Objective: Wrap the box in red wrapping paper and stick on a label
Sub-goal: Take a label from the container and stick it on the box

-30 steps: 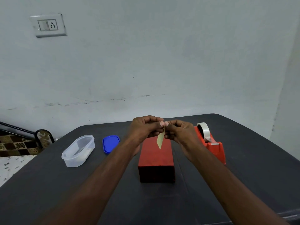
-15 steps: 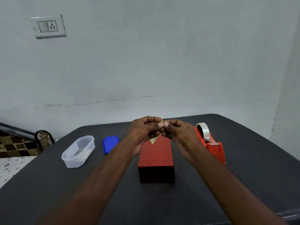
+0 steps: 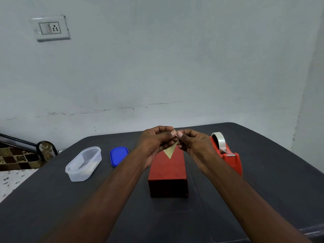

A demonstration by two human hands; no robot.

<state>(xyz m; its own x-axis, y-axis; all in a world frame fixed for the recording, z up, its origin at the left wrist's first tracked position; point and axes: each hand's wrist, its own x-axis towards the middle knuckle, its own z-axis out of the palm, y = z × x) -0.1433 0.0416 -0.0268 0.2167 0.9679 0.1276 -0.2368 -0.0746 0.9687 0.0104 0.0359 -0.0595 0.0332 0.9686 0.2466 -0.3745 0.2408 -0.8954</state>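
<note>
While left hand (image 3: 156, 141) and right hand (image 3: 192, 142) pinch one label (image 3: 169, 151), one red box (image 3: 168, 172) sits below.

On the table (image 3: 52, 207) the box (image 3: 167, 174) stands in the middle, with the tape dispenser (image 3: 226, 155) just to its right. To its left lies a lid (image 3: 118, 155), and further left a tub (image 3: 83, 163). Both hands (image 3: 158, 140) (image 3: 192, 143) meet above the box's far end, a label (image 3: 169, 152) between them.
</note>
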